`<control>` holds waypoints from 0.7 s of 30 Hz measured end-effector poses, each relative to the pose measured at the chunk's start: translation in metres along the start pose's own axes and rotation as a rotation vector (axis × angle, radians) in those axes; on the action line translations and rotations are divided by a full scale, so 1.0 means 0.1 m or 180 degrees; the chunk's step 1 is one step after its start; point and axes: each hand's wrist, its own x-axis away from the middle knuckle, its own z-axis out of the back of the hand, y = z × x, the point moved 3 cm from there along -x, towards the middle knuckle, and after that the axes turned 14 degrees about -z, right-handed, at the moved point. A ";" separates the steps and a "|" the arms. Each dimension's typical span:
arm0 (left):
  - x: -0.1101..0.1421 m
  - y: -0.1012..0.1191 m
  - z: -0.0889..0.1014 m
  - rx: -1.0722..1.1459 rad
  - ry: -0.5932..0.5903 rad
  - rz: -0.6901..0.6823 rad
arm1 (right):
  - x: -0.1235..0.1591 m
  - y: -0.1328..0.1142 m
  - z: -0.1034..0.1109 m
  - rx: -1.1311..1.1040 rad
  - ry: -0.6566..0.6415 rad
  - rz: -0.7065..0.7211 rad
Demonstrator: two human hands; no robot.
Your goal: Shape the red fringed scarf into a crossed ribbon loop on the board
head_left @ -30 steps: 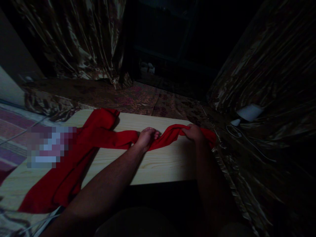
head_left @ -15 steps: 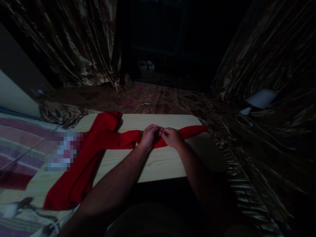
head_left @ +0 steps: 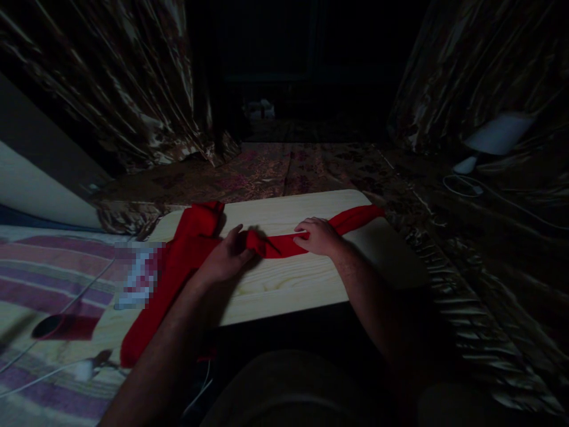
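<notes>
R hand [head_left: 316, 236], spread, atop red fabric [head_left: 283, 247], prob. steadying it; to its left, L hand [head_left: 227, 256], likewise spread, by bunched fold [head_left: 255, 242].

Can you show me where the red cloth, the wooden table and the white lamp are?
Red cloth [head_left: 283, 247]: head view, on its narrow strip.
Wooden table [head_left: 284, 289]: head view, on its bare pale top.
White lamp [head_left: 501, 134]: head view, on its shade.
</notes>
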 end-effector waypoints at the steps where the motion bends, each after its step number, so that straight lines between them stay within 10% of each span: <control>1: 0.05 -0.03 -0.05 -0.0196 -0.0153 -0.0156 | 0.01 0.00 0.01 0.0014 -0.0025 -0.0002; 21: 0.11 -0.04 -0.33 -0.2024 -0.0304 -0.0585 | -0.06 0.20 0.15 0.0467 -0.0750 -0.0410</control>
